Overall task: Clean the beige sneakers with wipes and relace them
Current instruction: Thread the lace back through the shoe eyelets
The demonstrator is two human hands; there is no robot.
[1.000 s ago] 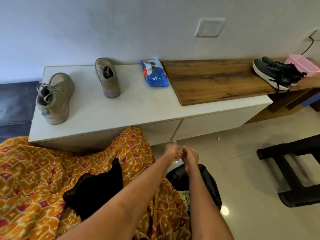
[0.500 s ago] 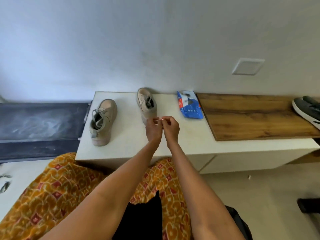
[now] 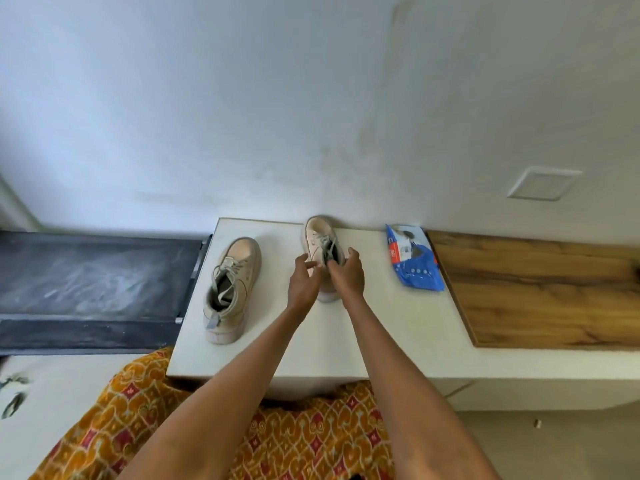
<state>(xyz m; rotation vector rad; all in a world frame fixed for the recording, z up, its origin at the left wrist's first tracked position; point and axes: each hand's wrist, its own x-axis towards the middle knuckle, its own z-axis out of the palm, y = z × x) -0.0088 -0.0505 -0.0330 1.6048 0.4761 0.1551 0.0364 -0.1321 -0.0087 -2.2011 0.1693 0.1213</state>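
I see the right sneaker (image 3: 320, 244) on the white desk (image 3: 381, 327), laces loose, my right hand (image 3: 348, 277) gripping its collar, left hand (image 3: 301, 284) open-fingered alongside. The left sneaker (image 3: 230, 289) looks laced; wipes pack (image 3: 414, 259) lies nearby. Relacing seems unfinished.
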